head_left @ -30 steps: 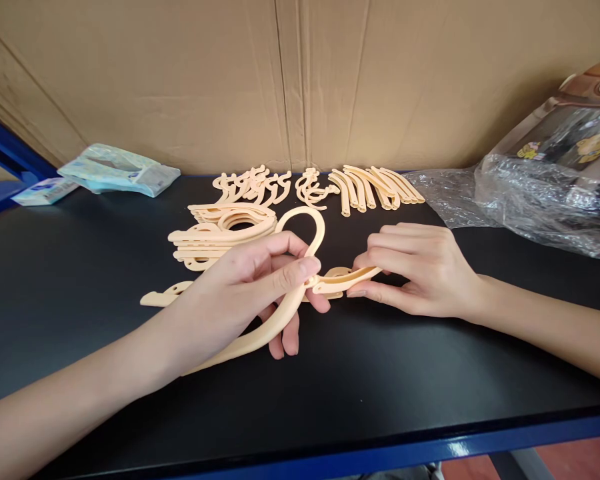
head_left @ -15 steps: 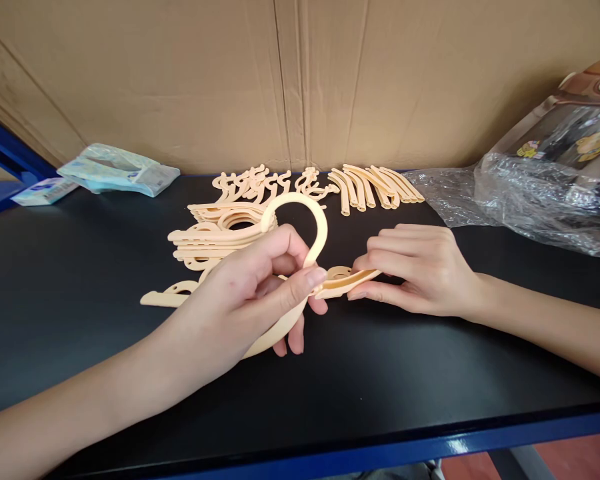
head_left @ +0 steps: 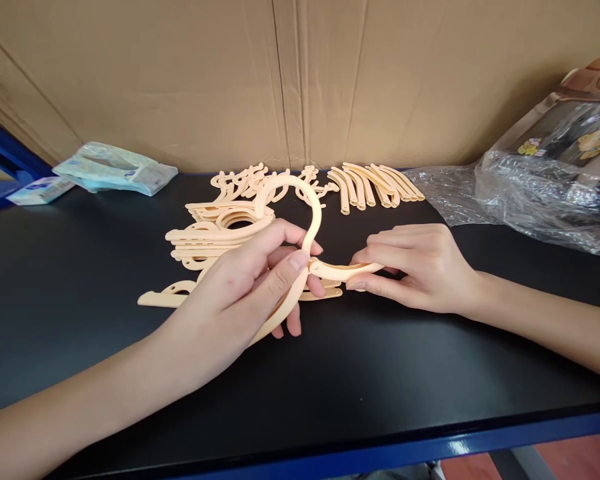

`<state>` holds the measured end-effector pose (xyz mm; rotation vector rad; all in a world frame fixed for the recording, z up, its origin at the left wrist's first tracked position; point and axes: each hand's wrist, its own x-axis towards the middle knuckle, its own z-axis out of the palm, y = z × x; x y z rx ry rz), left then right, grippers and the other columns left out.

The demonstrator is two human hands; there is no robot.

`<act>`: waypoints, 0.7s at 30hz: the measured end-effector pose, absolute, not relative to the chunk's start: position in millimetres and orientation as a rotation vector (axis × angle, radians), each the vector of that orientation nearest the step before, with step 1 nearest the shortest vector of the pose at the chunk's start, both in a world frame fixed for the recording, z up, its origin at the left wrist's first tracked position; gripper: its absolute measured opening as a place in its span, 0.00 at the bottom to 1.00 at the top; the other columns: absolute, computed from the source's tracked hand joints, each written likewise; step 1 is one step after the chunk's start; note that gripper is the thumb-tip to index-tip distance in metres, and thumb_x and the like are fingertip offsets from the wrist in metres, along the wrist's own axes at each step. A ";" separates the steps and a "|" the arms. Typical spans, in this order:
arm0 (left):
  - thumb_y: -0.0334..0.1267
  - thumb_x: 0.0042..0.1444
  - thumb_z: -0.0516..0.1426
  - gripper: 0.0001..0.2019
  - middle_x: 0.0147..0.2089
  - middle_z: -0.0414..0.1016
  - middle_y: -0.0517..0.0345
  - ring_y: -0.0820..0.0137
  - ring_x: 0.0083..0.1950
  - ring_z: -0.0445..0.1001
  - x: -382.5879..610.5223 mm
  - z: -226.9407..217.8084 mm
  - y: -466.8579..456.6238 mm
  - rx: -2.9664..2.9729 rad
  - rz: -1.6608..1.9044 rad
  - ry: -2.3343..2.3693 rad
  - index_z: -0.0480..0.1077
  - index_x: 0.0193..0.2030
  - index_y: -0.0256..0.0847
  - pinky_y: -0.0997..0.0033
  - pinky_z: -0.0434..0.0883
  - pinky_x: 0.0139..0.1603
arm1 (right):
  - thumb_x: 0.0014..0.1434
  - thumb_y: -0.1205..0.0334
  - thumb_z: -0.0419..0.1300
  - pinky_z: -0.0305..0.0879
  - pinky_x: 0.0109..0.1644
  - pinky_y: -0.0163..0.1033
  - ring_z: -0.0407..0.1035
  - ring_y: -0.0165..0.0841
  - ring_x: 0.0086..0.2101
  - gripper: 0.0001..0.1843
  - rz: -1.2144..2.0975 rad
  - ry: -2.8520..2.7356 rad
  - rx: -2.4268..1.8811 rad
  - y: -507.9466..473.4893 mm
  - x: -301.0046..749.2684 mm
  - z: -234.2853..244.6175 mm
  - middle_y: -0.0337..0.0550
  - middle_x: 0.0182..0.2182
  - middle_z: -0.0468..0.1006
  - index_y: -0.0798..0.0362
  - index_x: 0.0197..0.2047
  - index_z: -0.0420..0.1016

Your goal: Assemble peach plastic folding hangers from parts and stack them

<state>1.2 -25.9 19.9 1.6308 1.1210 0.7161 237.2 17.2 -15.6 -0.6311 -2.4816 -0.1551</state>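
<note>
Black tabletop [head_left: 380, 393], illegibly printed blue packet [head_left: 123, 179], left fingers [head_left: 281, 277] and right fingers [head_left: 387, 255] clamped on one cream hanger [head_left: 315, 217].

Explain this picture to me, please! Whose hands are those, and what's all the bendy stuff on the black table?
There's no robot here, just one person's two bare hands. The camera is worn on that person's head and looks forward and down.

The left hand pinches a big cream hook near its lower end. The right hand holds one end of a curved bar; its other end is at the left fingertips.

On the black table lie more cream pieces: a stack of flat shapes, some smaller curly pieces and a row of bars. There's also a pale blue packet and crumpled clear plastic.
</note>
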 end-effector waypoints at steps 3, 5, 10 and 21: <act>0.46 0.67 0.51 0.09 0.35 0.77 0.62 0.75 0.25 0.74 0.7 17.5 -24.6 1.653 0.716 1.115 0.65 0.46 0.44 0.77 0.75 0.26 | 0.67 0.55 0.56 0.55 0.28 0.34 0.63 0.24 0.21 0.15 -0.104 -2.476 -0.657 17.0 237.6 -16.3 0.34 0.21 0.72 0.54 0.34 0.76; 0.47 0.68 0.50 0.10 0.35 0.76 0.62 0.74 0.25 0.75 1.0 16.4 -24.3 1.658 0.699 1.121 0.65 0.47 0.44 0.76 0.75 0.26 | 0.67 0.54 0.56 0.55 0.28 0.34 0.62 0.24 0.21 0.15 -0.084 -2.477 -0.684 17.3 237.6 -16.8 0.33 0.20 0.72 0.53 0.34 0.76; 0.47 0.68 0.50 0.13 0.35 0.77 0.62 0.76 0.24 0.73 1.9 15.9 -25.3 1.734 0.677 1.163 0.69 0.50 0.44 0.79 0.72 0.24 | 0.65 0.50 0.59 0.58 0.31 0.38 0.64 0.28 0.22 0.16 -0.119 -2.426 -0.713 18.2 236.1 -15.0 0.35 0.20 0.71 0.53 0.34 0.76; 0.50 0.69 0.45 0.22 0.20 0.69 0.63 0.74 0.22 0.70 3.1 14.0 -33.4 1.690 0.240 1.026 0.71 0.32 0.40 0.78 0.66 0.26 | 0.57 0.49 0.67 0.64 0.45 0.49 0.70 0.42 0.41 0.31 -0.415 -2.123 -0.693 12.8 235.3 -11.9 0.48 0.39 0.76 0.53 0.59 0.65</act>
